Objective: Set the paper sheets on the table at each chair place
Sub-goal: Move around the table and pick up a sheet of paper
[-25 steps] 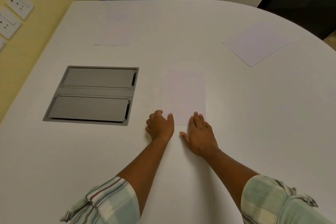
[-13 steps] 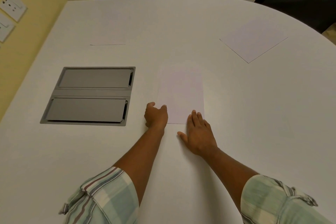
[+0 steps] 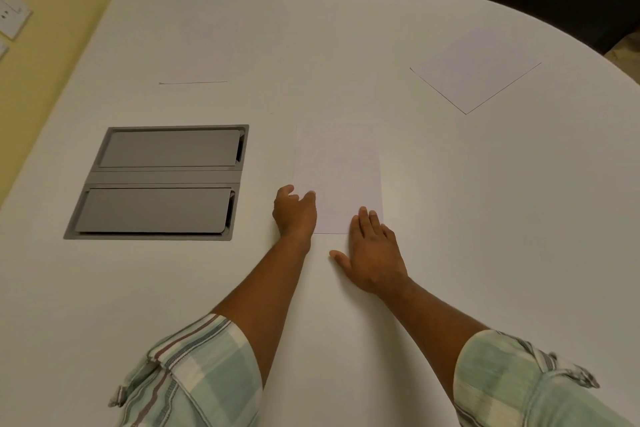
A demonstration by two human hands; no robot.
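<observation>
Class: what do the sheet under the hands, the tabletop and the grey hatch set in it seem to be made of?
Sheet: thin matte paper, lying flat with a crisp edge. Tabletop: smooth white, probably laminate; faint sheen. Hatch: grey, brushed look, likely metal, possibly plastic.

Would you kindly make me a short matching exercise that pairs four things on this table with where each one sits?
Things:
1. near paper sheet
2. angled paper sheet
3. grey cable hatch
4. left hand

Places:
A. far right of the table, turned diagonally
B. set into the tabletop, left of the hands
C. on the near sheet's near left corner
D. straight ahead, under both hands' fingers

Pairs: 1-D, 2-A, 3-B, 4-C
</observation>
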